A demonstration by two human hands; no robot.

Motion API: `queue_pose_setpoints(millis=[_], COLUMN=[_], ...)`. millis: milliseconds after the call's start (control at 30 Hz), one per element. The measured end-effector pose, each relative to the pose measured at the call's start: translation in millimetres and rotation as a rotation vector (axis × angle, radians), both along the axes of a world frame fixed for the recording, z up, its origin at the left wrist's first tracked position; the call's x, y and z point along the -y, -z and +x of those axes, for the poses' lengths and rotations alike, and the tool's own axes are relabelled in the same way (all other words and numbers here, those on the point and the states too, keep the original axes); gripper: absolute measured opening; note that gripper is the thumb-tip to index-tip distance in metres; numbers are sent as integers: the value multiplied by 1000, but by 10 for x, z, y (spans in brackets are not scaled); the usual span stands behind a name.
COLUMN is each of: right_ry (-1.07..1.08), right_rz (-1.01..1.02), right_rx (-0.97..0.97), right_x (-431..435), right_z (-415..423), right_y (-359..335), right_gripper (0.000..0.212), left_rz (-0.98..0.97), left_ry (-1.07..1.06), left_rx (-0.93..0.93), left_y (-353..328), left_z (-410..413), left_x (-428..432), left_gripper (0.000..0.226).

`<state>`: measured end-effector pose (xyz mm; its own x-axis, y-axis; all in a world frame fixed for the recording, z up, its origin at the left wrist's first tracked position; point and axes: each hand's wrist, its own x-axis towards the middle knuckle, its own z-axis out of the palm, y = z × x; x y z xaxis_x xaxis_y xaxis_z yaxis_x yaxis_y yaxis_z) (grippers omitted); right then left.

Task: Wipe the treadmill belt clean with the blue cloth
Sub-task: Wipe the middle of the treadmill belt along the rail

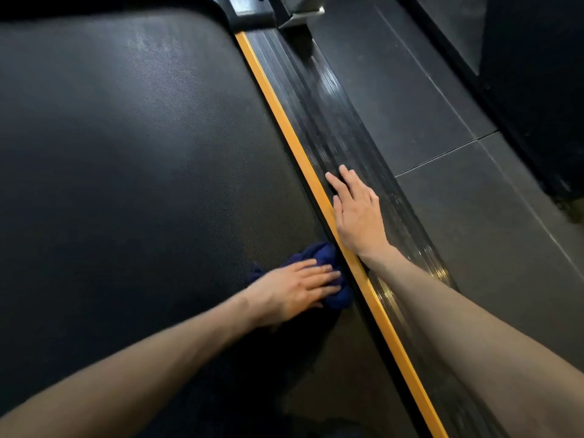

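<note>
Where the belt [126, 153] meets the yellow strip [284, 121], the cloth [319, 252] is pressed down by the left grip [297, 289], its fingers straight and laid flat on top (nothing is pinched). Just across the strip, the right grip [357, 216] is laid flat, fingers straight, on the ribbed rail [322, 121].

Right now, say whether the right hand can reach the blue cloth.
Probably yes: the right hand rests across the yellow strip from the blue cloth, though the left hand covers most of it.
</note>
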<state>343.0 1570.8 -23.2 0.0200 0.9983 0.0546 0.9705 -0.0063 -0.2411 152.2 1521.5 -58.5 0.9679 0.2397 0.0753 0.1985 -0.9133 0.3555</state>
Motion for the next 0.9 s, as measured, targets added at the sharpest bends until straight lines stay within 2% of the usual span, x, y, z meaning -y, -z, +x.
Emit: queue_pose_setpoints(millis=[67, 167, 200, 267, 367, 433, 500, 567, 700, 833, 900], right_ry=[61, 232, 218, 124, 55, 89, 124, 112, 70, 56, 53], right_rz=[16, 44, -12, -254, -508, -502, -373, -221, -98, -97, -51], right_rx=[30, -26, -28, -4, 28, -5, -9, 27, 21, 49, 67], right_x=[45, 438, 621, 891, 822, 785, 852, 949, 975, 1002, 1017], right_z=[-57, -74, -33, 100, 251, 201, 152, 148, 207, 271, 268], right_y=[-89, -273, -303, -366, -463, -452, -320, -145, -9, 20, 47], right_gripper=[42, 39, 40, 48, 52, 52, 53, 51, 49, 49, 51], left_rz=[69, 10, -7, 15, 6, -18, -10, -6, 22, -62, 65], left_ry=[-10, -258, -349, -498, -645, -684, -739, -675, -225, 174, 157], left_rx=[21, -26, -34, -42, -91, -121, -133, -71, 36, -75, -24], left_y=[51, 131, 147, 92, -99, -164, -169, -95, 2, -116, -68], left_z=[-15, 10, 21, -51, -189, -192, -76, 112, 217, -22, -83], left_x=[-173, -333, -382, -551, -872, -909, -814, -562, 241, 1123, 890], left_gripper=[46, 40, 40, 46, 46, 46, 46, 44, 37, 40, 38])
